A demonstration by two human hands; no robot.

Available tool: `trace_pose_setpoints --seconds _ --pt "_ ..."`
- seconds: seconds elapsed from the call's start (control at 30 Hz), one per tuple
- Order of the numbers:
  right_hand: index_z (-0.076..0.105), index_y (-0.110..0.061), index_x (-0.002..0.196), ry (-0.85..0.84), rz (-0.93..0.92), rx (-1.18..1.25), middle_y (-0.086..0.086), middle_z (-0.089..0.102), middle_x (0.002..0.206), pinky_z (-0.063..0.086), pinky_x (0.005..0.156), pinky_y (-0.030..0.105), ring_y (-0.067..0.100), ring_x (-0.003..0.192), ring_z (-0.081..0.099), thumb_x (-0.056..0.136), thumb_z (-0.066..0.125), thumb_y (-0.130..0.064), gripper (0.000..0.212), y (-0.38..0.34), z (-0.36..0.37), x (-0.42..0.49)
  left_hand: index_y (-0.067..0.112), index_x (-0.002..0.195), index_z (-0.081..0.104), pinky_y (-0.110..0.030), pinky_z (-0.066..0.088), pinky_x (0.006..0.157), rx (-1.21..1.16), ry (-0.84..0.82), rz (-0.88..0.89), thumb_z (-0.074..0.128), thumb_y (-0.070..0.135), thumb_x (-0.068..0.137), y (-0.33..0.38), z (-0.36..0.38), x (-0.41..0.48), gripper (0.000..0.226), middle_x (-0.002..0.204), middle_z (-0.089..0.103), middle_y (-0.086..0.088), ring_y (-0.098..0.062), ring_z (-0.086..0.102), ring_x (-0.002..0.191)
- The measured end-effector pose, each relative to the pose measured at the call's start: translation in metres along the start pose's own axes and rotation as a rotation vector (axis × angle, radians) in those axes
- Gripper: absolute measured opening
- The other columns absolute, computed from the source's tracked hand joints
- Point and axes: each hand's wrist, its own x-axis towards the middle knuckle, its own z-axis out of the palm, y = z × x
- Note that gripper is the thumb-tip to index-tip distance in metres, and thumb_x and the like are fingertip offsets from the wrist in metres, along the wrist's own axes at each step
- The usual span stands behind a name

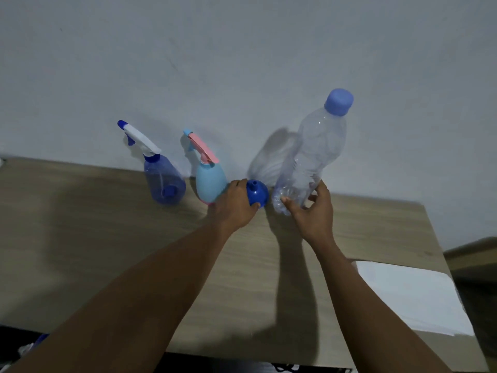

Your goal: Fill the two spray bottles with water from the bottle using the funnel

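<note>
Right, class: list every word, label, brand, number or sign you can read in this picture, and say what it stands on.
No text can be read anywhere in this view.
bottle: clear, no label shows.
blue sprayer: no print shows.
pale sprayer: no print shows.
funnel: plain blue.
sheet: blank on the side that shows.

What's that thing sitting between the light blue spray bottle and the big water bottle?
The blue funnel, gripped by the left hand, sits between the light blue spray bottle and the water bottle, as the head view shows.
</note>
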Motion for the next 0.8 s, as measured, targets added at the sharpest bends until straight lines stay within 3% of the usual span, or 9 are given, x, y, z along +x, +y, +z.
trace_pose_setpoints --seconds 0.1,0.23,0.3,0.57,0.8 --pt "0.045 -0.028 0.136 -0.012 0.007 0.013 -0.003 0.056 0.132 0.049 0.081 0.007 0.007 0.113 0.056 0.076 0.085 -0.024 0.072 0.003 0.001 0.003 0.019 0.126 0.053 -0.043 0.053 0.088 -0.004 -0.020 -0.022 0.076 0.038 0.078 -0.002 0.004 0.001 0.057 0.122 0.059 -0.005 -0.026 0.061 0.106" --pt "0.041 -0.020 0.139 -0.015 0.034 0.024 -0.006 0.052 0.132 0.056 0.091 0.028 0.003 0.114 0.055 0.076 0.085 -0.023 0.078 0.006 0.005 0.008 0.017 0.131 0.047 -0.047 0.054 0.090 -0.006 -0.040 -0.044 0.073 0.039 0.081 -0.007 0.010 0.002 0.059 0.125 0.056 -0.006 -0.027 0.059 0.110" --pt "0.037 -0.015 0.141 -0.015 0.054 0.021 -0.007 0.049 0.131 0.056 0.093 0.030 0.001 0.112 0.055 0.078 0.084 -0.021 0.080 0.007 0.007 0.009 0.014 0.135 0.044 -0.048 0.053 0.091 0.000 -0.023 -0.062 0.071 0.037 0.084 -0.008 0.012 0.002 0.061 0.129 0.055 -0.007 -0.029 0.058 0.113" --pt "0.037 -0.019 0.144 -0.018 0.077 0.044 0.000 0.048 0.139 0.054 0.099 0.039 0.013 0.125 0.051 0.078 0.084 -0.023 0.081 0.012 0.012 0.014 0.012 0.140 0.038 -0.047 0.052 0.093 0.001 0.003 -0.077 0.069 0.031 0.087 -0.006 0.018 -0.001 0.065 0.134 0.053 -0.009 -0.030 0.057 0.118" --pt "0.015 -0.023 0.157 -0.084 0.109 0.013 0.003 0.033 0.157 0.042 0.112 0.044 0.020 0.138 0.040 0.066 0.091 -0.041 0.120 0.012 -0.001 -0.001 0.008 0.152 0.020 -0.048 0.049 0.099 0.009 0.038 -0.068 0.073 0.030 0.083 0.005 0.008 -0.022 0.089 0.150 0.039 -0.012 -0.032 0.049 0.130"
